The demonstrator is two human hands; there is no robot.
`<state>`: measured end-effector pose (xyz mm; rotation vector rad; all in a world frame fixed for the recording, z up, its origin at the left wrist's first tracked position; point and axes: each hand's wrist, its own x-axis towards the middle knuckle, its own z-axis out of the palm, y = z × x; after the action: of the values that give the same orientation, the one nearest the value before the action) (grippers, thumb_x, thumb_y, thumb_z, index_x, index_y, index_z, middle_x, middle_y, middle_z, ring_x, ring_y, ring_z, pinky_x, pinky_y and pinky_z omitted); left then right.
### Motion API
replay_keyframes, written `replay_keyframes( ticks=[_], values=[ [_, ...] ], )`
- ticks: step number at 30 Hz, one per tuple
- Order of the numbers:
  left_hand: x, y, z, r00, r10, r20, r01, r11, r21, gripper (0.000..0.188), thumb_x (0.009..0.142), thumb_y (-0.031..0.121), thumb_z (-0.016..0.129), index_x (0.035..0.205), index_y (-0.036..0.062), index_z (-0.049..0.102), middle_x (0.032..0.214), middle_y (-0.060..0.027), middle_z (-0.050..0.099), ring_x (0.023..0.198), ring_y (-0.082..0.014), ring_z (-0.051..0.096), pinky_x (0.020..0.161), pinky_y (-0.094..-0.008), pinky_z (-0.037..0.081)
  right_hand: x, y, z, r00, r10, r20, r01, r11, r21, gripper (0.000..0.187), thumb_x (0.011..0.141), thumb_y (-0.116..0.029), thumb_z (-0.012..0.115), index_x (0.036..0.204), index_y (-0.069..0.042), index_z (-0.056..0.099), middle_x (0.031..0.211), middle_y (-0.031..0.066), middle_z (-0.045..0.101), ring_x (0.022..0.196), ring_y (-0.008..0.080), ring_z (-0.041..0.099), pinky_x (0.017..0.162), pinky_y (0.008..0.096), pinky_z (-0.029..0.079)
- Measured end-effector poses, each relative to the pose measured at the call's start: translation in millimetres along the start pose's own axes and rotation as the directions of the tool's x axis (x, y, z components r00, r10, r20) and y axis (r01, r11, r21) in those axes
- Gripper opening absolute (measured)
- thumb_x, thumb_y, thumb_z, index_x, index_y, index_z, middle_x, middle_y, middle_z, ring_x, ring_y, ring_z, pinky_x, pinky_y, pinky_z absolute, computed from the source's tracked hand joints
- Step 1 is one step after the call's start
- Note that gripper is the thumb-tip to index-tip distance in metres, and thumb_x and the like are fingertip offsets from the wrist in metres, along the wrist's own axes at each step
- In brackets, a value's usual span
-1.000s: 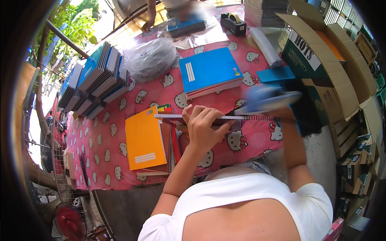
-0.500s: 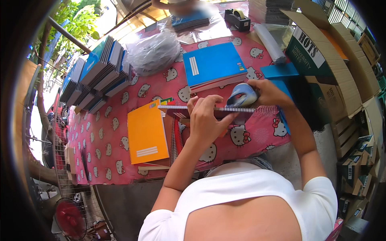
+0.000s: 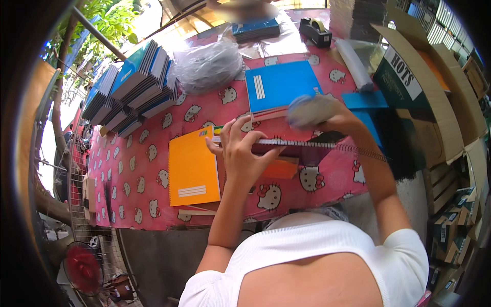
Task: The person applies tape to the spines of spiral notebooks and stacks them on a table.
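Note:
My left hand grips a dark maroon notebook, stood on edge with its bound side up. Along that edge runs a wire-like spiral coil, its free end trailing right past my right forearm. My right hand holds a rounded blue-and-white thing just above the coil; motion smears it and I cannot make out its kind. Left of my left hand lies a yellow-orange spiral notebook. Under the maroon notebook an orange piece shows in part. Beyond my hands sits a stack topped by a blue notebook.
Stacks of blue notebooks stand at the left, beside a bundle of clear plastic. Far back are a tape dispenser and a person's blurred hand. A plastic roll and open carton are at the right.
My right hand has moved the blue-and-white thing slightly, and it is now blurred. More of the loose coil shows at the right. The whole view has shifted a little.

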<state>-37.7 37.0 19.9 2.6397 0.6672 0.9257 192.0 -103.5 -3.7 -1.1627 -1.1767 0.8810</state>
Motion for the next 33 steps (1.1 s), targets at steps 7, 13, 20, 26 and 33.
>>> replay_keyframes(
  ticks=[7,13,20,26,33],
  values=[
    [0.7,-19.2,-1.9,0.997,-0.051,-0.049,0.051,0.999,-0.005,0.036,0.056,0.040,0.086,0.078,0.0161,0.070,0.132,-0.0058,0.049,0.130,-0.0329,0.035,0.104,-0.0653,0.009,26.2,-0.3,11.1,0.992,0.122,-0.028,-0.125,0.958,-0.256,0.053,0.057,-0.002,0.073,0.108,0.001,0.060,0.098,0.0085,0.067,0.086,0.0234,0.066,0.071,0.0332,0.053],
    [4.9,-35.9,-10.2,0.996,-0.071,-0.055,0.067,0.995,-0.072,0.038,0.056,0.037,0.087,0.080,0.0128,0.070,0.137,-0.0123,0.043,0.130,-0.0360,0.033,0.107,-0.0586,0.015,55.5,0.7,14.7,0.977,0.205,-0.060,-0.213,0.939,-0.271,0.051,0.057,-0.001,0.072,0.106,0.001,0.060,0.094,0.0050,0.067,0.085,0.0123,0.059,0.075,0.0290,0.050],
    [-3.6,-59.6,-6.2,0.978,-0.183,-0.097,0.149,0.948,-0.282,0.040,0.057,0.026,0.088,0.086,0.0082,0.068,0.137,-0.0186,0.040,0.121,-0.0368,0.043,0.100,-0.0446,0.037,85.5,8.0,38.7,0.983,-0.074,0.166,0.074,0.997,0.002,0.057,0.057,-0.002,0.076,0.112,-0.001,0.060,0.097,0.0071,0.067,0.092,0.0152,0.061,0.084,0.0289,0.048],
    [-11.0,-69.4,0.2,0.952,-0.306,0.003,0.250,0.772,-0.585,0.044,0.064,0.010,0.085,0.101,0.0045,0.062,0.108,-0.0107,0.057,0.095,-0.0182,0.059,0.080,-0.0293,0.049,98.6,12.2,41.1,0.991,0.126,0.052,-0.029,0.572,-0.819,0.054,0.060,-0.002,0.070,0.113,-0.001,0.059,0.097,0.0125,0.068,0.081,0.0233,0.066,0.072,0.0362,0.053],
    [-22.0,-78.8,12.0,0.893,-0.449,-0.022,0.199,0.440,-0.876,0.042,0.077,-0.006,0.072,0.115,0.0003,0.057,0.101,-0.0050,0.063,0.086,-0.0085,0.060,0.074,-0.0225,0.049,107.5,8.0,59.4,0.982,0.121,0.143,-0.107,0.989,-0.100,0.043,0.064,-0.003,0.070,0.105,-0.001,0.057,0.096,0.0085,0.066,0.085,0.0172,0.064,0.072,0.0327,0.051]
  ],
)
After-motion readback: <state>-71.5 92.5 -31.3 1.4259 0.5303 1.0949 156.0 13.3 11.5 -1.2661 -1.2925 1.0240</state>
